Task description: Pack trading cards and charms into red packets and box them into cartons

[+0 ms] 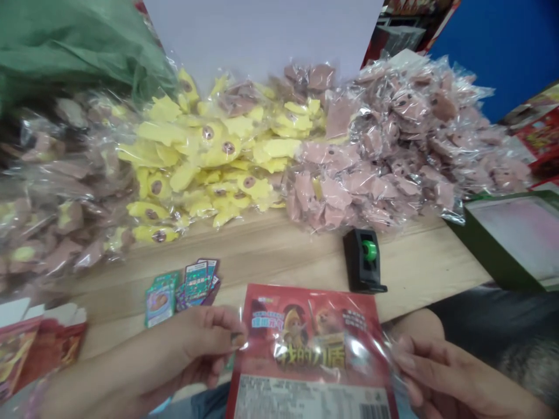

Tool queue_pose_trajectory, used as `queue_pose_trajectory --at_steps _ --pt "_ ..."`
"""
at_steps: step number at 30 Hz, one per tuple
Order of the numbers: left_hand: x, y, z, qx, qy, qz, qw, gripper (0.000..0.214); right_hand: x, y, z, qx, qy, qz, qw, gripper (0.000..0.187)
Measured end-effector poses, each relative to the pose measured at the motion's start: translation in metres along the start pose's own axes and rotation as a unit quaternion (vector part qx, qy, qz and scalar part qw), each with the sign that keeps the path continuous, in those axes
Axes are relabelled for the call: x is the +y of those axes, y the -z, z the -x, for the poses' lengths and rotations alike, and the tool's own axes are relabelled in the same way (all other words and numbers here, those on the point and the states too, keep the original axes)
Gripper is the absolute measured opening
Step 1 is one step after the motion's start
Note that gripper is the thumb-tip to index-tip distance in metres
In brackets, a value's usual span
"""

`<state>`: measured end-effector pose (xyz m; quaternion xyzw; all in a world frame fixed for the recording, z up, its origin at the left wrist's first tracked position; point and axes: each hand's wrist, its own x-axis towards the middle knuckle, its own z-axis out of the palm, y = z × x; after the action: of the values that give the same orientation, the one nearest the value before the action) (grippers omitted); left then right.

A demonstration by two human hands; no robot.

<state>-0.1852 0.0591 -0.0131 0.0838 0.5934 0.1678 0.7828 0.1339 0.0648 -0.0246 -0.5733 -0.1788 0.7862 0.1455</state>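
**Red packet pinched at both side edges, in front of the wooden table**

The table spans the view, banked along its far side with clear-bagged pieces: a broad pink pile to the right, a yellow pile in the middle and a brownish pile to the left. A green-walled box sits at the right end, and red cartons with white flaps stand at the near left.

The packet is upright at the near side, printed face toward the wearer. Glare and blur make it hard to say whether it is a printed pouch or a card in clear film. The left hand pinches its left edge; the right hand grips the film at its right edge.

The step in hand looks like spreading the packet flat between the two hands. Further handling would call for even tension, as the glossy film looks apt to slip or buckle.

A black tape dispenser stands just beyond the packet's top right, and small cards lie beyond the left hand. Smallest is the green tape roll in the dispenser.
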Motion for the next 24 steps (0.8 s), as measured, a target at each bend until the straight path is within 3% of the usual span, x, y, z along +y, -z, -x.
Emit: queue_pose_trajectory --at_steps 5,10,14,18,24 --pt "0.012 -0.004 -0.002 -0.050 0.021 0.005 0.999 0.010 -0.018 0.005 0.005 0.008 0.006 -0.006 1.000 0.029" --pt "0.002 -0.003 -0.001 -0.095 0.010 -0.024 0.995 0.013 -0.016 0.001 0.009 -0.003 0.007 -0.012 1.000 0.027" --pt "-0.009 0.000 -0.004 -0.070 0.009 -0.037 0.997 0.019 0.001 0.001 0.004 -0.023 -0.020 -0.007 1.000 0.032" --pt "-0.010 -0.001 -0.012 -0.045 -0.003 -0.130 0.990 0.024 0.023 0.011 -0.007 0.013 -0.024 0.034 0.999 0.042" --pt "-0.022 0.006 -0.026 -0.039 -0.119 -0.296 0.947 0.033 0.043 0.015 -0.014 0.054 0.000 0.100 0.994 0.045"
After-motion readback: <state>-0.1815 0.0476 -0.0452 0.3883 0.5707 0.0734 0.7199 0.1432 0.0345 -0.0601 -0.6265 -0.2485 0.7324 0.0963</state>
